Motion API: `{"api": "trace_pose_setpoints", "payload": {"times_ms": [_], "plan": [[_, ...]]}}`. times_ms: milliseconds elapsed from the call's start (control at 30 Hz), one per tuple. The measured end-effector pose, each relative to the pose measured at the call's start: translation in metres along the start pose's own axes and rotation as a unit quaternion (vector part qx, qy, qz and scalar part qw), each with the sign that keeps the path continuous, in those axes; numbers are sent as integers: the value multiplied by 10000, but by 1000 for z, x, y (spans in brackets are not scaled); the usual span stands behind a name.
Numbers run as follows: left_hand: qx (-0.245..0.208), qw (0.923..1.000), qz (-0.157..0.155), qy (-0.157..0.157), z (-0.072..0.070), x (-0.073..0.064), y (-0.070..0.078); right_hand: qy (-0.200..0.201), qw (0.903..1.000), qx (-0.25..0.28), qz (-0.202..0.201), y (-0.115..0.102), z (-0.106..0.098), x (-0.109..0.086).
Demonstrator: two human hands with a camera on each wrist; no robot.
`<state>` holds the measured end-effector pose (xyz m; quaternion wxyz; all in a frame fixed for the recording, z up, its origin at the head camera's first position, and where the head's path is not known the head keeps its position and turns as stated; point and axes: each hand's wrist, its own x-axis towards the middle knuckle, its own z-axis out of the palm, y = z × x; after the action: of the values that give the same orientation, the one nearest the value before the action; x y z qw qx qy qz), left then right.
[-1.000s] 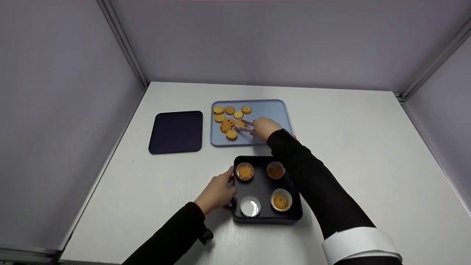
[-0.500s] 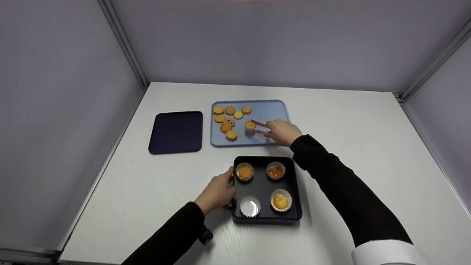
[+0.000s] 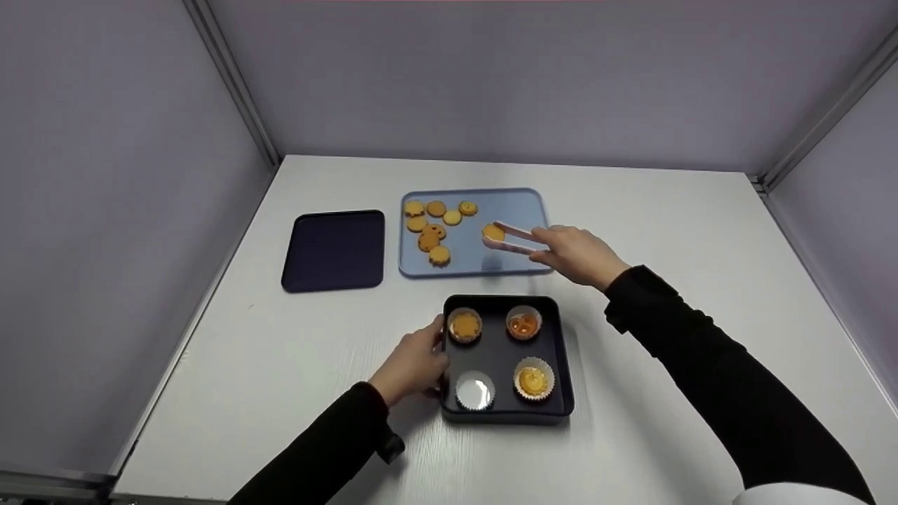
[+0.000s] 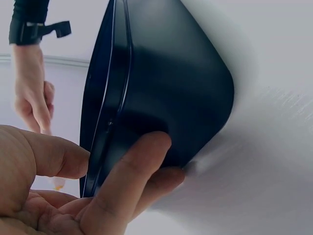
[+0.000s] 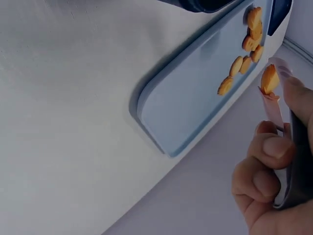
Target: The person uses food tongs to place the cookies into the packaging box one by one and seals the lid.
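- Above the light blue tray [image 3: 515,205], at the upper centre of the head view, one cookie [image 3: 493,232] hangs between the tips of pink tongs [image 3: 513,248], its shadow on the tray apart from it.
- A second ago the tongs were down among the other cookies [image 3: 429,242]; since then they have brought this one up and to the right, so the pick-up itself looks finished and the pinch seems secure.
- Right hand [image 3: 579,256], right of centre: thumb and fingers curled round the tongs, squeezing their arms.
- Lower centre, a dark pan [image 3: 498,358] holds four cups; three have contents, while the lower-left cup [image 3: 476,391] shows only its bright bottom, unchanged.
- Left hand [image 3: 412,365], at the pan's left side, has not shifted: thumb and fingers grip the wall, apparently steadying it.
- Left of the blue tray, a dark tray [image 3: 334,250] lies just beside it, untouched.
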<state>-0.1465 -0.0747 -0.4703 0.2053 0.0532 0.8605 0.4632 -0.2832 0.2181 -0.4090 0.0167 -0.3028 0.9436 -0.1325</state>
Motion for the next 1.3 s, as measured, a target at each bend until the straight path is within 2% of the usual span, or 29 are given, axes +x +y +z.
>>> {"api": "trace_pose_setpoints", "payload": {"times_ms": [233,500,967,1033,1300], "plan": [[6,9999,-70,-77,-1,-2,1,-211,9968,314,-699,-1,-11,-15],[-131,9999,-90,-45,-2,-1,1,-674,9844,817,-1407,1,-22,-24],[42,10000,-35,30,-2,1,4,-1726,9608,1218,-1796,-23,-34,-33],[181,9998,12,65,-2,1,4,-1829,9573,1236,-1867,-27,-35,-34],[-39,10000,-57,-54,-1,3,2,-2280,9449,1324,-1941,-41,-30,-37]]}}
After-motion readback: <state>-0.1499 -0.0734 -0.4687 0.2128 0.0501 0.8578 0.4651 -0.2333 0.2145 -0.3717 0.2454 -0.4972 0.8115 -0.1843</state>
